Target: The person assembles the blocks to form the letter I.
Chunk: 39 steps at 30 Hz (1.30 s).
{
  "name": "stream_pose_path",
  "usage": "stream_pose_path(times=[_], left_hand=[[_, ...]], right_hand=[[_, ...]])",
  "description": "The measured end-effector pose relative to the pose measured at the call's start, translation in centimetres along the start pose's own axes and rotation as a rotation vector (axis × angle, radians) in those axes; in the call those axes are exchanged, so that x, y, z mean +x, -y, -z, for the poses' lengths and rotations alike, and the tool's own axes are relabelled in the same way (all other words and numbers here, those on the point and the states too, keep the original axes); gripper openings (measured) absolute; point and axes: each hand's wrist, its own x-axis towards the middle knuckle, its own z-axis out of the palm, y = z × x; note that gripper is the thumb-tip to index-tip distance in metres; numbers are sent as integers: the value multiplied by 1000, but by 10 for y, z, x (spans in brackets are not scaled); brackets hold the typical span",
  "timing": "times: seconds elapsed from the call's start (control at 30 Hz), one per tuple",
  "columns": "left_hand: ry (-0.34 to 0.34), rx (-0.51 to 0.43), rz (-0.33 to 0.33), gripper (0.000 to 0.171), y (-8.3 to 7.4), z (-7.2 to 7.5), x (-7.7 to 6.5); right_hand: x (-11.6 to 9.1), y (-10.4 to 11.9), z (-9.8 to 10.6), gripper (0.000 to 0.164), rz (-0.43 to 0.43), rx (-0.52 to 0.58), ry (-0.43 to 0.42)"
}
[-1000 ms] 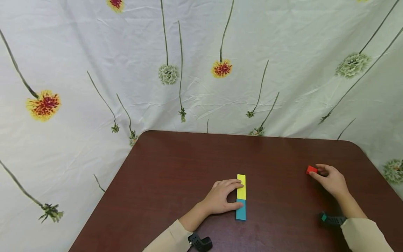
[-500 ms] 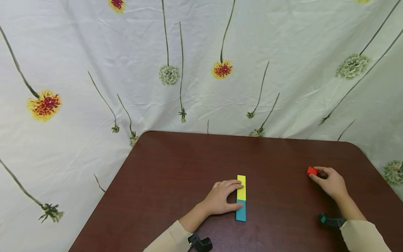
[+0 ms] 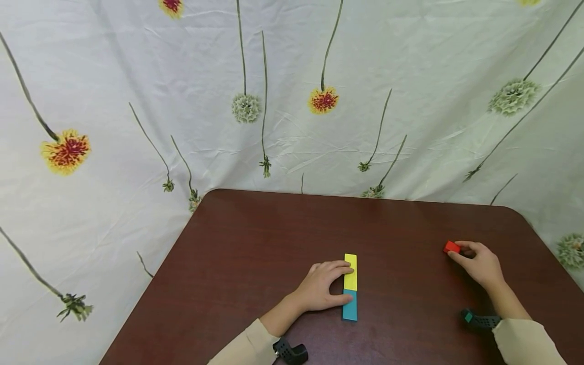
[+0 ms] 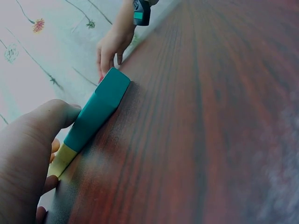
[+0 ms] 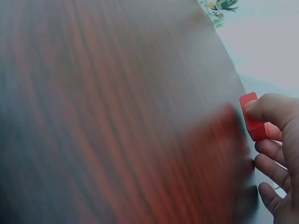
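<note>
A yellow block (image 3: 350,280) and a blue block (image 3: 350,313) lie end to end in one straight line on the brown table. My left hand (image 3: 316,288) reaches over them from the left. Its thumb touches the blue block (image 4: 99,108), and its fingertips rest on the yellow block (image 4: 63,161). Over on the right, my right hand (image 3: 481,264) pinches a small red block (image 3: 451,247) between thumb and fingers. The right wrist view shows the thumb pressed on the face of the red block (image 5: 254,122); whether it touches the table I cannot tell.
The glossy dark brown table (image 3: 274,228) has rounded far corners. Behind it hangs a white cloth (image 3: 292,137) printed with flowers and stems. A dark band (image 3: 481,319) sits at the right wrist, another band (image 3: 290,351) at the left.
Both hands stay almost still, the left on the two blocks and the right holding the red block. The right fingers have shifted slightly around it. The head view has drifted a little.
</note>
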Motion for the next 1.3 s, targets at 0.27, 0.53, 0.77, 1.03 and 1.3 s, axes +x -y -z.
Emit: stream_pose_path(times=[0.27,0.53,0.77,1.03,1.3], left_hand=[[1,6,-11,58,0,0,0],[1,3,-3,58,-1,0,0],[-9,6,-16,57,0,-1,-1],[-3,-3,-14,57,0,0,-1],[-5,-2,-18,57,-1,1,-1]], right_hand=[[3,7,-4,50,3,19,13],[6,16,-8,49,29,34,0],[8,25,-12,49,52,37,0],[12,34,-17,48,76,46,4],[16,44,-23,50,84,82,28]])
